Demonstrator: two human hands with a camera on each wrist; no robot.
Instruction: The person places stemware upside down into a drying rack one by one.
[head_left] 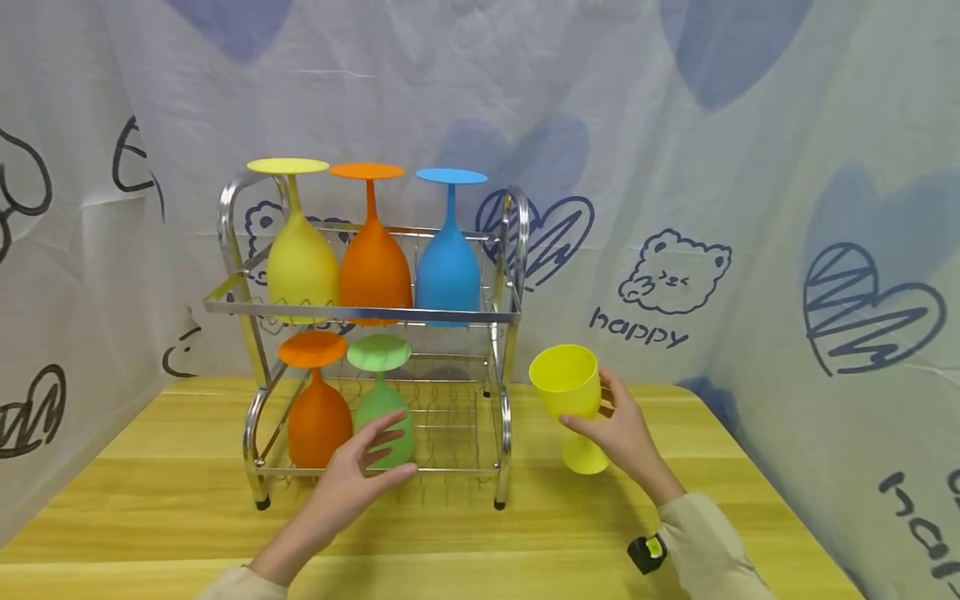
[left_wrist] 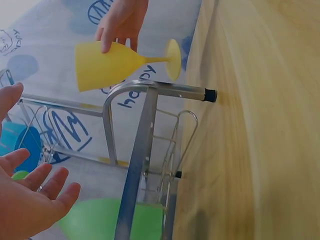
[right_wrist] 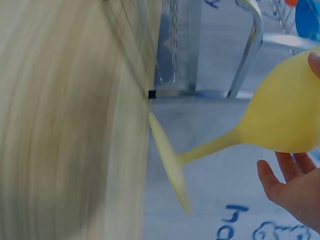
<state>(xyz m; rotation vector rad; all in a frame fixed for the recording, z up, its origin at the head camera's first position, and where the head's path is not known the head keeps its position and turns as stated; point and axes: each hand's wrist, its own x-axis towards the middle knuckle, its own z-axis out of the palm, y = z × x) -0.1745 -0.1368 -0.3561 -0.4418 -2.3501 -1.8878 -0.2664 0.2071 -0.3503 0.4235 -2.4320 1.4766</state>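
Note:
My right hand (head_left: 618,425) grips a yellow wine goblet (head_left: 566,379) by its bowl, mouth up and foot down, to the right of the rack. In the right wrist view its stem and round foot (right_wrist: 170,165) show beside the table. The left hand (head_left: 356,475) is held before the lower shelf, fingers spread and thumb apart, with nothing in it. Behind its fingers a green goblet (head_left: 381,354) stands upside down, partly hidden, next to an orange goblet (head_left: 318,421). The two-tier metal rack (head_left: 397,313) carries these.
Upside down on the upper shelf stand a yellow goblet (head_left: 303,258), an orange goblet (head_left: 375,267) and a blue goblet (head_left: 448,271). A small black and yellow object (head_left: 647,553) is by the right sleeve. Printed cloth (head_left: 675,192) hangs around the wooden table (head_left: 420,542).

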